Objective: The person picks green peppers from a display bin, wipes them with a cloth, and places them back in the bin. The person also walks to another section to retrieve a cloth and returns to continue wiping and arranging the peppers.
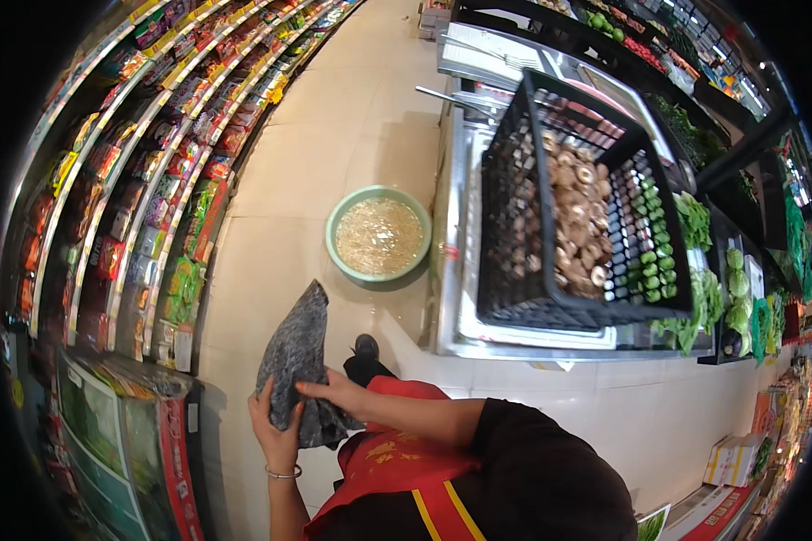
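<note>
A crumpled dark grey cloth hangs between both hands above the floor. My left hand, with a silver bangle at the wrist, grips its lower left side. My right hand pinches it from the right. The cloth's narrow end points up and away from me. Beyond it on the floor stands a round pale green basin, filled with cloudy water and many small pale pieces that I cannot identify.
Right of the basin, a metal-edged counter bears a black plastic crate with shiitake mushrooms. Leafy vegetables lie beyond. Shelves of packaged snacks line the left, above a glass-fronted cooler.
</note>
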A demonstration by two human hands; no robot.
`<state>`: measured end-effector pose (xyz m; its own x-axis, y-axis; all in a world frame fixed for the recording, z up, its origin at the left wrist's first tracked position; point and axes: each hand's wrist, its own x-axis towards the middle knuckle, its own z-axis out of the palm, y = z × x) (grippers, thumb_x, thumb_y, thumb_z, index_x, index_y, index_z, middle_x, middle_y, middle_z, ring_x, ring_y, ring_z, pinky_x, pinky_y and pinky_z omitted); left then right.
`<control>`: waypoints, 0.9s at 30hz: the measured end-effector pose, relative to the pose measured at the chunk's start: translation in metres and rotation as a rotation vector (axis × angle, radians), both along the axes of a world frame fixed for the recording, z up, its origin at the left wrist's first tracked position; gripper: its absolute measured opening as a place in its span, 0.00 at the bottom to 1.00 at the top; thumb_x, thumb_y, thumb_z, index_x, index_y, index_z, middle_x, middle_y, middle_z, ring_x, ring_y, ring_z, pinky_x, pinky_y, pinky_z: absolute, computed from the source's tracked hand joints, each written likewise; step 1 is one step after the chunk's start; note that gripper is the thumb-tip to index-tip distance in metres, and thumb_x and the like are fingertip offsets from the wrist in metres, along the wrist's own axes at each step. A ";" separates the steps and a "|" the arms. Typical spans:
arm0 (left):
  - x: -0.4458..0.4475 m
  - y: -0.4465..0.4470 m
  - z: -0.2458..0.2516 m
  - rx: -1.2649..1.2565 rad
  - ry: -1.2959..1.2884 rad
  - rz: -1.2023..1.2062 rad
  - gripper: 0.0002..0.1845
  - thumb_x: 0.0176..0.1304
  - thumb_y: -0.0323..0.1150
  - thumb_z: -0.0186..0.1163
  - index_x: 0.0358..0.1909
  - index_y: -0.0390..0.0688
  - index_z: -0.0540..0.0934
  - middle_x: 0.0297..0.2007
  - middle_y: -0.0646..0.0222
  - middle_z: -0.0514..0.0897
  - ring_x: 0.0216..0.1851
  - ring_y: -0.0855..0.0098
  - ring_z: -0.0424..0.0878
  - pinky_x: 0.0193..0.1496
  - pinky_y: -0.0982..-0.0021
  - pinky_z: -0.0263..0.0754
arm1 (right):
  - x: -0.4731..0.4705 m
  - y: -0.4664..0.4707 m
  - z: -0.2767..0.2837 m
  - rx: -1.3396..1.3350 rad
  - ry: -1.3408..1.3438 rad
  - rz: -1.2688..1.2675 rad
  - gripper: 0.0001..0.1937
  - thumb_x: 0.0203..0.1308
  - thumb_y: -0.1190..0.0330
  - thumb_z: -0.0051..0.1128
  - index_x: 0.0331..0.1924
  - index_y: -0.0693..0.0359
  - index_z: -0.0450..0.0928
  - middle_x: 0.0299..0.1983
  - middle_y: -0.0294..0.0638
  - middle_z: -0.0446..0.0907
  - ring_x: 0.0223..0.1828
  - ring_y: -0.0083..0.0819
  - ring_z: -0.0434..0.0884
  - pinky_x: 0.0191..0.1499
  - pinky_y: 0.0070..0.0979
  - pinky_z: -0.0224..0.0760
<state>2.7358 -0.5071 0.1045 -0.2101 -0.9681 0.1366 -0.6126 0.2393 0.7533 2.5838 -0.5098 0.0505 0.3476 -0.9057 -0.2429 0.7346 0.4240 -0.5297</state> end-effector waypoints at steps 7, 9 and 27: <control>0.015 -0.156 0.004 -0.013 -0.063 -0.064 0.20 0.58 0.31 0.60 0.54 0.44 0.76 0.58 0.49 0.65 0.58 0.53 0.64 0.60 0.61 0.57 | -0.002 -0.192 0.002 0.282 0.039 -0.096 0.19 0.60 0.59 0.56 0.48 0.65 0.72 0.42 0.41 0.79 0.39 0.27 0.79 0.43 0.26 0.74; 0.019 -0.203 0.008 -0.019 -0.073 -0.057 0.19 0.58 0.30 0.59 0.53 0.43 0.76 0.58 0.52 0.66 0.58 0.54 0.66 0.60 0.61 0.58 | -0.001 -0.241 0.005 0.235 0.090 -0.132 0.19 0.61 0.59 0.55 0.48 0.65 0.72 0.41 0.40 0.79 0.40 0.27 0.78 0.43 0.26 0.72; -0.095 -0.750 -0.015 0.510 0.410 -0.321 0.46 0.44 0.27 0.70 0.64 0.38 0.54 0.56 0.61 0.67 0.56 0.67 0.67 0.60 0.68 0.60 | -0.082 -0.697 -0.009 -0.162 0.629 -0.514 0.20 0.63 0.62 0.52 0.53 0.68 0.69 0.43 0.40 0.78 0.44 0.20 0.73 0.50 0.22 0.67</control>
